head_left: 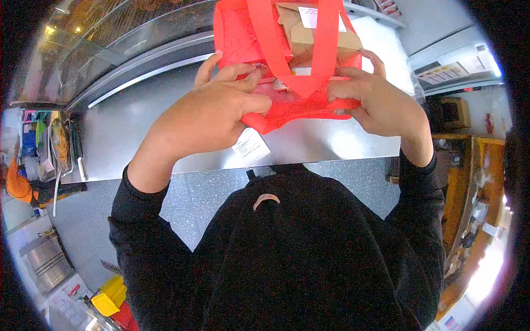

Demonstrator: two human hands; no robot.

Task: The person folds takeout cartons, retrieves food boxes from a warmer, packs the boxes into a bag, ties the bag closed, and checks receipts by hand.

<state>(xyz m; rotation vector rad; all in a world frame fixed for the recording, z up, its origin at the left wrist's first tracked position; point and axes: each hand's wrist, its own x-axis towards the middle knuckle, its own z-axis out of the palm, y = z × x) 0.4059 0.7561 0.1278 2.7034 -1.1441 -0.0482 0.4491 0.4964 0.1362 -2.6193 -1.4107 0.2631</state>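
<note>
A red tote bag [287, 113] stands on the metal counter [314, 148] in front of me, its top open and its two straps rising over it. Inside, toward the back right, sits a folded brown paper bag [301, 39] with a printed white label [321, 19]. My left hand [212, 107] is closed on the tote's near left rim, thumb and fingers bent around the fabric. On the opposite side, my right hand [372, 99] grips the right rim with its fingertips inside. A printed paper slip [252, 149] lies below the left hand, partly under the bag.
White plastic sheeting or bags [383, 52] lie right of the tote. A glass-fronted case [110, 49] runs along the back left. Packets and tools [52, 143] crowd the counter's left end. Wooden shelving [461, 187] stands at right, and a yellow container [110, 295] is low at left.
</note>
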